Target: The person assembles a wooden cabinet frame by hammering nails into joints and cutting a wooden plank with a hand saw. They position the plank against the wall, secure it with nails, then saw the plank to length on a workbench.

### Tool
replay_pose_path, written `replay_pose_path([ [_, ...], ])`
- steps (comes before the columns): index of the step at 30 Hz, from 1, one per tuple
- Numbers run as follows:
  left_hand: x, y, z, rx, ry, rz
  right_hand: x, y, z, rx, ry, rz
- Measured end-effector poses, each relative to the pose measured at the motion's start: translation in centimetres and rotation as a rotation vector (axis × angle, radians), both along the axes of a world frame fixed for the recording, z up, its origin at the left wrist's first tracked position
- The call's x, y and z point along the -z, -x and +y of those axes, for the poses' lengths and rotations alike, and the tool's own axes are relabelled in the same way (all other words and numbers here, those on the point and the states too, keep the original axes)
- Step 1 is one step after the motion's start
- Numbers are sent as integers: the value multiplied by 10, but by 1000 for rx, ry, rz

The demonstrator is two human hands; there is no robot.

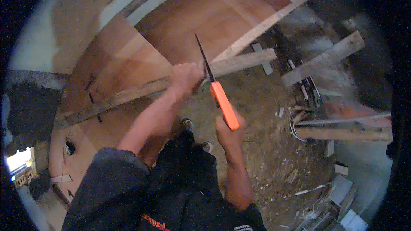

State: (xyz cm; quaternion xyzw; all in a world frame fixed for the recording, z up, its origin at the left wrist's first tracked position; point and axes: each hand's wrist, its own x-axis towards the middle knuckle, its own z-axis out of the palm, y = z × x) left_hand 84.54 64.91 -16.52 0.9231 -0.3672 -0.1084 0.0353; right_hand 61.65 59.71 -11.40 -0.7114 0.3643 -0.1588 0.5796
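My right hand [230, 131] is closed around the orange handle of a handsaw [224, 106]. Its thin dark blade, seen nearly edge-on, points up and away and crosses a long wooden beam [244, 63]. Whether the teeth are in the wood I cannot tell. Just left of the blade, my left hand [187, 75] is closed over the same beam, slightly blurred. The beam runs slantwise from the lower left to a free end at the right, over large brown wooden panels [205, 13].
Another plank [327, 57] juts out at the right, near bent cables [314, 92]. A wooden post [346, 134] lies below them. Offcuts and debris [317, 207] litter the dirt floor [265, 154]. My shoes [207, 146] stand beneath the beam.
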Motion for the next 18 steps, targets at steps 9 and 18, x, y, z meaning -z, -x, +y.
replay_pose_path([
  [9,-7,9,-6,-106,25,91,-69,115,32,-170,284,193],
  [18,-18,10,-1,66,13,-76,1,17,3,-113,27,57],
])
